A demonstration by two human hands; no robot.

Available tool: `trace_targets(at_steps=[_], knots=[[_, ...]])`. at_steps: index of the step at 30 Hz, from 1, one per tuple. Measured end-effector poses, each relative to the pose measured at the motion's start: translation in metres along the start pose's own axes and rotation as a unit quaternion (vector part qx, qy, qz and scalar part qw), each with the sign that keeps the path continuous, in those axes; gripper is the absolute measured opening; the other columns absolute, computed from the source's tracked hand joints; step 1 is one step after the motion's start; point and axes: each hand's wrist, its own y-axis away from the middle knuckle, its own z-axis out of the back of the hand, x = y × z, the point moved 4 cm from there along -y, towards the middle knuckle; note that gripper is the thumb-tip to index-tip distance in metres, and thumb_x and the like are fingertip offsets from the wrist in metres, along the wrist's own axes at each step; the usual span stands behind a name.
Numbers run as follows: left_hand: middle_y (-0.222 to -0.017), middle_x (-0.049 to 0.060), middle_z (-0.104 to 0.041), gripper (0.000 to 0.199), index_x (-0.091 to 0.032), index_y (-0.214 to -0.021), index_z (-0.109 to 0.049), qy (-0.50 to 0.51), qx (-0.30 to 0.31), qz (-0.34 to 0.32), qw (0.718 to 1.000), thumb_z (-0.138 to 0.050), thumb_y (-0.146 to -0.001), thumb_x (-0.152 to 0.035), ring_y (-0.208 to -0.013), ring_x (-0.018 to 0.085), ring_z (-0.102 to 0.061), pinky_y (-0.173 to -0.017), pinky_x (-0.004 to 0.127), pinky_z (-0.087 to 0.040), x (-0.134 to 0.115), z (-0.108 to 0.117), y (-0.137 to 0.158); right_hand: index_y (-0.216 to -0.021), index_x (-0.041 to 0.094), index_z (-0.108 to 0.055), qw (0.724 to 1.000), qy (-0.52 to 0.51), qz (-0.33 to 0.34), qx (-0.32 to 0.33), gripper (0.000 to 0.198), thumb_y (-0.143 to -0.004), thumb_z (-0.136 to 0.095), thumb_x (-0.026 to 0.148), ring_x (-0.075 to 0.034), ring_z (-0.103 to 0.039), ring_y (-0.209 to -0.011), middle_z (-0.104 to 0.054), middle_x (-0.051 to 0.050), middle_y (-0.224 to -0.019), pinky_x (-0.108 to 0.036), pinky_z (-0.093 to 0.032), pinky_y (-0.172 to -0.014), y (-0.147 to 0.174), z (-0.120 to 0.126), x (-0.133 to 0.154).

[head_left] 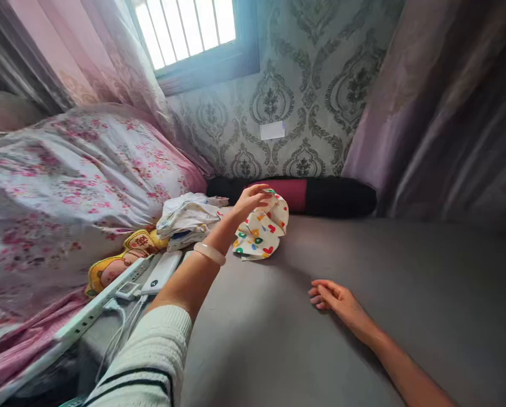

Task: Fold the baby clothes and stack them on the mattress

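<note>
Sleeve: cream knit sleeve [151,362] with dark stripes is covering the left forearm nearest the camera, pushed up below the elbow.
Bracelet: pale bangle [209,253] is sitting around the left wrist.
Left hand: left hand [253,199] is reaching forward, its fingers closing on the top of the patterned cloth.
Patterned cloth: white cloth [261,229] with coloured hearts is lying bunched on the grey bed sheet, touching the left hand, just in front of the bolster.
Right hand: right hand [335,299] is resting on the sheet, fingers loosely curled, holding nothing, well apart from the cloth.
Bed sheet: grey sheet [405,294] is spreading under both hands.
Clothes pile: folded pale clothes [189,217] are lying just left of the patterned cloth.
Bolster: black and red bolster [316,195] is lying along the wall.
Power strip: white power strip [92,311] is lying at the bed's left edge, with a white power bank [162,271] beside it.
Yellow cushion: yellow cushion [126,257] is poking out under the floral quilt [66,186].
Window: barred window [189,28] is letting in daylight above.
</note>
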Motion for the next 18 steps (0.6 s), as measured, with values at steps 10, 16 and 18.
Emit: trace_targets(at_steps=[10, 16, 18], knots=[[-0.118, 0.010, -0.063, 0.046, -0.016, -0.111, -0.061, -0.028, 0.065, 0.013, 0.997, -0.053, -0.066, -0.009, -0.107, 0.022, -0.059, -0.079, 0.029, -0.049, 0.031, -0.063, 0.018, -0.089, 0.016, -0.061, 0.998, -0.023, -0.063, 0.002, 0.023, -0.079, -0.066, 0.036, -0.013, -0.065, -0.067, -0.068, -0.007, -0.084, -0.026, -0.052, -0.061, -0.013, 0.001, -0.004], [-0.106, 0.010, -0.068, 0.047, -0.013, -0.110, -0.061, -0.033, 0.030, -0.005, 0.999, -0.050, -0.064, -0.008, -0.099, 0.020, -0.063, -0.070, 0.024, -0.048, 0.030, -0.061, 0.021, -0.088, 0.015, -0.061, 0.996, -0.018, -0.072, -0.047, 0.007, -0.083, -0.057, 0.019, -0.012, -0.064, -0.066, -0.068, -0.008, -0.084, -0.023, -0.052, -0.058, -0.035, -0.007, 0.003], [-0.101, 0.009, -0.070, 0.045, -0.013, -0.107, -0.062, -0.026, 0.013, -0.006, 1.000, -0.050, -0.064, -0.008, -0.095, 0.019, -0.064, -0.069, 0.023, -0.048, 0.029, -0.057, 0.022, -0.088, 0.015, -0.061, 0.995, -0.010, -0.057, -0.086, 0.009, -0.080, -0.057, 0.015, -0.012, -0.064, -0.068, -0.068, -0.008, -0.087, -0.022, -0.052, -0.058, -0.049, -0.012, 0.007]])
